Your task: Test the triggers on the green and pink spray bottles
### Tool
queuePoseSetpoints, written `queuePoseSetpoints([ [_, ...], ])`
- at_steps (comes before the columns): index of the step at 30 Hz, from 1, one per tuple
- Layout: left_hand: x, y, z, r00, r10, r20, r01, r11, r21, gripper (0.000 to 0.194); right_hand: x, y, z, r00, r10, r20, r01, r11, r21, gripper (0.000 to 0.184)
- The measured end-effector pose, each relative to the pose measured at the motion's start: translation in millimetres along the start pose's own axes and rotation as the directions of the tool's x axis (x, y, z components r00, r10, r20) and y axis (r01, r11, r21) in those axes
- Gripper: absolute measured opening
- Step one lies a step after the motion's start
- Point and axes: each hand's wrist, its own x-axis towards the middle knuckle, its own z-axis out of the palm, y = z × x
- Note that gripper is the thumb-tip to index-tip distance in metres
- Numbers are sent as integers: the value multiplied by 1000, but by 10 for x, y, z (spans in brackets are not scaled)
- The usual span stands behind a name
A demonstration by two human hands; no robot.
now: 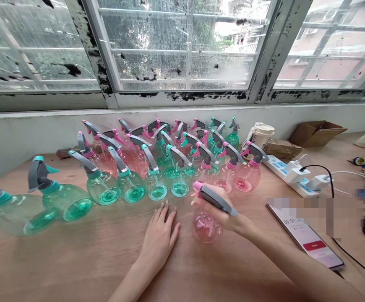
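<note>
My right hand (225,214) is wrapped round the neck of a pink spray bottle (205,226) with a grey trigger, which stands on the wooden table (59,260) just in front of me. My left hand (160,237) lies flat on the table to the left of that bottle, fingers stretched out, holding nothing. Beyond both hands stands a crowd of several green and pink spray bottles (170,159) in rows. Two green bottles (59,197) lie on their sides at the left.
A phone (308,239) with a lit screen lies at the right, next to a white power strip (292,174) with plugs and cables. A paper cup (261,134) and cardboard boxes (316,132) sit by the wall under the windows.
</note>
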Motion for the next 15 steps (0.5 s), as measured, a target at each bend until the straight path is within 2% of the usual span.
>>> queuePoseSetpoints([
  [4,-4,-1,-1,1000,0,3,0,1000,-13,38,64,-60,66,999,32,34,-36,992,118,18],
  [9,-5,11,-10,1000,12,-1,-12,1000,25,36,94,-55,123,998,50,33,-56,975,215,22],
  [12,-11,17,-11,1000,9,-6,-9,1000,21,36,106,-40,124,999,21,41,-29,980,195,19],
  [15,-18,20,-8,1000,5,-13,-5,1000,-1,36,126,-22,135,999,-24,37,20,995,97,20],
])
